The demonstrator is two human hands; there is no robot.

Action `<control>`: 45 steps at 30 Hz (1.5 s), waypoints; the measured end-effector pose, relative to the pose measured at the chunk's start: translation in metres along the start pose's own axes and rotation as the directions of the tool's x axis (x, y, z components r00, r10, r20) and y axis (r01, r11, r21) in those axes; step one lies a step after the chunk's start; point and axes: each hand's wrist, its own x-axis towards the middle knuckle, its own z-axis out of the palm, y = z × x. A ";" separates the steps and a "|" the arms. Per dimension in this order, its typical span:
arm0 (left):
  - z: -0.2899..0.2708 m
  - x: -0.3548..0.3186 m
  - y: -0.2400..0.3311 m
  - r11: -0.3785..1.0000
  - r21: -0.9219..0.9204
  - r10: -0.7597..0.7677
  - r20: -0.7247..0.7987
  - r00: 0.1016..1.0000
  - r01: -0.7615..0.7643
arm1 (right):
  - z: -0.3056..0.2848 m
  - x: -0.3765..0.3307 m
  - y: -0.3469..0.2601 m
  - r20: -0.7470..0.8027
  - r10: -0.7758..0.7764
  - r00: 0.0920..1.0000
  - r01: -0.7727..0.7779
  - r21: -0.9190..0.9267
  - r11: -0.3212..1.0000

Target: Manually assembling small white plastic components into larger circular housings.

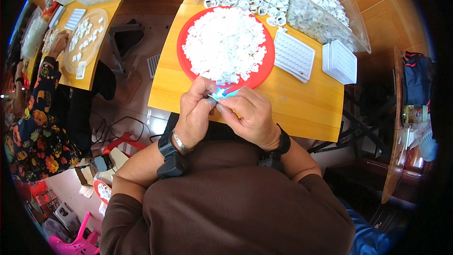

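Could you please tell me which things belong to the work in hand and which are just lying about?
Likely belong: lit item between left hand and right hand; red tray; white parts; white trays.

Apparently lying about: pink chair; blue bag; jar.

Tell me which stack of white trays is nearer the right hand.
The white stack beside the round red tray is nearer the right hand; the other stack sits farther off, by the right edge of the table.

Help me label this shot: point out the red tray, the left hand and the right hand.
Red tray (pixel 267 61): head view, bare rim at its right side.
Left hand (pixel 193 113): head view, middle of the hand.
Right hand (pixel 253 118): head view, back of the hand.
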 end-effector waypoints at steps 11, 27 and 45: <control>-0.003 0.002 -0.006 1.000 -0.031 0.003 0.013 1.000 -0.003 | 0.002 0.003 0.005 -0.025 -0.013 1.000 0.014 0.035 0.999; -0.004 0.003 -0.009 0.996 -0.084 0.022 0.054 0.998 -0.018 | -0.001 0.003 0.008 -0.046 0.004 0.999 -0.004 0.006 1.000; -0.004 0.009 -0.011 0.966 -0.217 -0.126 0.085 0.988 0.142 | 0.000 -0.007 0.015 0.236 0.632 0.739 -0.574 0.711 0.406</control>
